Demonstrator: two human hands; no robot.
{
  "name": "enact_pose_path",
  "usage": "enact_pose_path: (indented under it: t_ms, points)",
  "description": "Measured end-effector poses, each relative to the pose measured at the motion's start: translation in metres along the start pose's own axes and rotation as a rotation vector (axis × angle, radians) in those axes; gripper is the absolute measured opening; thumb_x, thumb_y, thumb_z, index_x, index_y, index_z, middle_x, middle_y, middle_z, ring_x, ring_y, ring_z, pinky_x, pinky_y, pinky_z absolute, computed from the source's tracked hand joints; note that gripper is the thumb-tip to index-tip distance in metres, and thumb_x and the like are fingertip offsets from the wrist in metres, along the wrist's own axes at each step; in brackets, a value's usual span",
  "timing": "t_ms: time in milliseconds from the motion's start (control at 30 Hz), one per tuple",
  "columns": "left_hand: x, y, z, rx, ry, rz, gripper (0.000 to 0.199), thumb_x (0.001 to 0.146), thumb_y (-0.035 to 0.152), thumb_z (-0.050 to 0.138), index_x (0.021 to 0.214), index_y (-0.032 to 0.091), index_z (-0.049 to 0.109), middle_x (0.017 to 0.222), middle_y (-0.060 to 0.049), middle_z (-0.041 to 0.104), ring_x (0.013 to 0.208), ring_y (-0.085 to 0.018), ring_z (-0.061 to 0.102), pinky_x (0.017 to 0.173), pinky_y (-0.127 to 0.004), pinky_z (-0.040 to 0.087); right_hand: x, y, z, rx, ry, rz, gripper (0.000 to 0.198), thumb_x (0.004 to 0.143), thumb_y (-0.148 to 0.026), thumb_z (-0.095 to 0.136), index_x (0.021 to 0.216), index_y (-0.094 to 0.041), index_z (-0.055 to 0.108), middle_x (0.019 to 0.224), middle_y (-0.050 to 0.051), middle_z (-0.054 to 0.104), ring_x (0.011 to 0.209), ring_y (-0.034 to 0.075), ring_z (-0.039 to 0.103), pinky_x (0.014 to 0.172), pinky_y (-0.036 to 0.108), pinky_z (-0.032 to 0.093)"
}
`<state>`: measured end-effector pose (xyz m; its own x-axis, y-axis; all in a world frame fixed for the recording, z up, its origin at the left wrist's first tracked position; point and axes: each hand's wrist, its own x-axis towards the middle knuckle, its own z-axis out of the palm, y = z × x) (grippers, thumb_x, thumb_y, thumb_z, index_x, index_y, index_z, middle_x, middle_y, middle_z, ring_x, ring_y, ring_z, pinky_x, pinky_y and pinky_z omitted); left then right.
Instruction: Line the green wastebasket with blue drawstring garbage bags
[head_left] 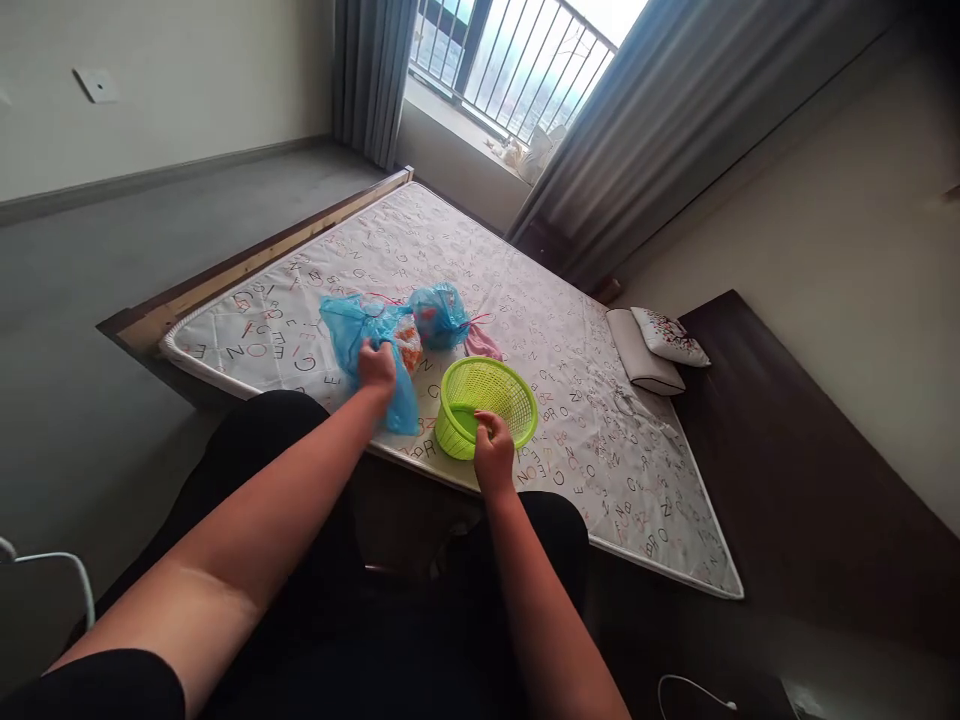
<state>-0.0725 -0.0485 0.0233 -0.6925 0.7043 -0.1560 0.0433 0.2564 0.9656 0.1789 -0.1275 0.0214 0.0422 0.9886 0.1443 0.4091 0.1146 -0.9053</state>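
On the mattress (pixel 525 310), near its front edge, two blue bags and a green basket (pixel 487 405) sit close together. Mattress cover is pale, printed with letters.

Left hand (pixel 376 368): arm stretched forward across the lap, wrist straight, knuckles up. Fingers closed, pinching a bunch of the near blue bag (pixel 360 335). Bag is crumpled, partly lifted into a loose peak by the grip; something orange-and-white shows through the plastic on its right side.

Right hand (pixel 493 440): forearm runs straight ahead, hand bent down at the wrist over the near rim of the basket. Fingers curled over the rim, thumb outside; grip on the rim looks closed, though fingertips are hidden inside the basket. Basket stands upright, just right of the near bag, touching or nearly touching its lower corner.

Second blue bag (pixel 439 315), tied shut, lies just behind the first, untouched. Pink cloth (pixel 482 344) lies beside it, behind the basket.

Two pillows (pixel 660 350) rest at the mattress's far right edge, well apart from the hands. Grey curtains (pixel 660 120) frame a barred window (pixel 517 60) beyond.
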Motion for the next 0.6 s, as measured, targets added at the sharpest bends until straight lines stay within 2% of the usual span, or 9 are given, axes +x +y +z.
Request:
enact_pose_path:
  t_ms: [67,167,200,267,333,400,467,500,600]
  points:
    - [-0.032,0.012,0.006,0.012,-0.078,0.18,0.019,0.094,0.022,0.052,0.103,0.016,0.068,0.095,-0.008,0.072,0.086,-0.022,0.063,0.084,-0.032,0.05,-0.01,-0.006,-0.002,0.214,-0.012,0.1,0.038,0.095,-0.056,0.061,0.107,-0.021,0.071,0.123,0.015,0.077,0.12,0.029,0.073,0.1,0.045,0.062]
    - [-0.09,0.019,0.007,0.065,-0.479,0.477,0.017,0.093,0.029,0.063,0.101,0.018,0.074,0.092,-0.005,0.076,0.085,-0.021,0.065,0.084,-0.029,0.052,-0.011,-0.022,-0.009,0.516,-0.062,0.268,0.062,0.088,-0.078,0.064,0.115,-0.023,0.068,0.136,0.015,0.073,0.123,0.03,0.073,0.083,0.037,0.063]
    - [-0.108,0.019,0.005,0.122,-0.659,0.579,0.019,0.094,0.03,0.063,0.103,0.019,0.076,0.095,-0.005,0.078,0.087,-0.021,0.067,0.084,-0.029,0.052,-0.008,-0.027,-0.013,0.572,-0.086,0.311,0.068,0.085,-0.083,0.065,0.119,-0.024,0.067,0.137,0.014,0.073,0.122,0.029,0.074,0.082,0.036,0.063]
    - [-0.14,0.012,-0.004,0.261,-0.963,0.746,0.024,0.096,0.031,0.063,0.109,0.02,0.08,0.103,-0.008,0.081,0.092,-0.023,0.071,0.084,-0.03,0.052,-0.003,-0.034,-0.022,0.588,-0.151,0.37,0.072,0.08,-0.081,0.073,0.123,-0.024,0.068,0.129,0.012,0.076,0.113,0.027,0.075,0.083,0.035,0.062]
    - [-0.159,0.003,-0.015,0.399,-1.23,0.809,0.029,0.096,0.037,0.066,0.115,0.021,0.082,0.106,-0.011,0.082,0.092,-0.026,0.074,0.081,-0.031,0.052,0.0,-0.036,-0.032,0.512,-0.208,0.4,0.069,0.072,-0.067,0.087,0.12,-0.022,0.069,0.115,0.009,0.079,0.1,0.024,0.075,0.086,0.035,0.061]
    - [-0.163,-0.005,-0.026,0.48,-1.442,0.718,0.034,0.093,0.047,0.072,0.113,0.022,0.083,0.1,-0.01,0.082,0.086,-0.027,0.074,0.075,-0.031,0.051,-0.003,-0.033,-0.041,0.416,-0.194,0.392,0.062,0.064,-0.051,0.092,0.114,-0.021,0.071,0.103,0.006,0.079,0.09,0.021,0.072,0.087,0.036,0.059]
    - [-0.153,-0.009,-0.032,0.482,-1.509,0.521,0.043,0.09,0.061,0.073,0.104,0.022,0.083,0.094,-0.009,0.082,0.083,-0.027,0.075,0.072,-0.03,0.05,-0.011,-0.028,-0.05,0.338,-0.115,0.327,0.052,0.065,-0.047,0.087,0.108,-0.021,0.072,0.098,0.004,0.077,0.087,0.021,0.07,0.088,0.037,0.058]
    - [-0.144,-0.009,-0.033,0.459,-1.465,0.399,0.05,0.088,0.069,0.072,0.096,0.021,0.082,0.092,-0.009,0.082,0.081,-0.027,0.075,0.071,-0.03,0.05,-0.017,-0.025,-0.053,0.304,-0.069,0.275,0.046,0.068,-0.047,0.083,0.104,-0.021,0.072,0.098,0.004,0.077,0.089,0.022,0.07,0.09,0.038,0.058]
    - [-0.116,-0.005,-0.035,0.296,-1.177,-0.009,0.073,0.079,0.091,0.066,0.079,0.018,0.072,0.087,-0.012,0.08,0.071,-0.026,0.074,0.066,-0.032,0.052,-0.041,-0.022,-0.06,0.197,-0.003,0.09,0.028,0.077,-0.041,0.076,0.098,-0.023,0.072,0.104,0.006,0.077,0.098,0.024,0.071,0.099,0.041,0.057]
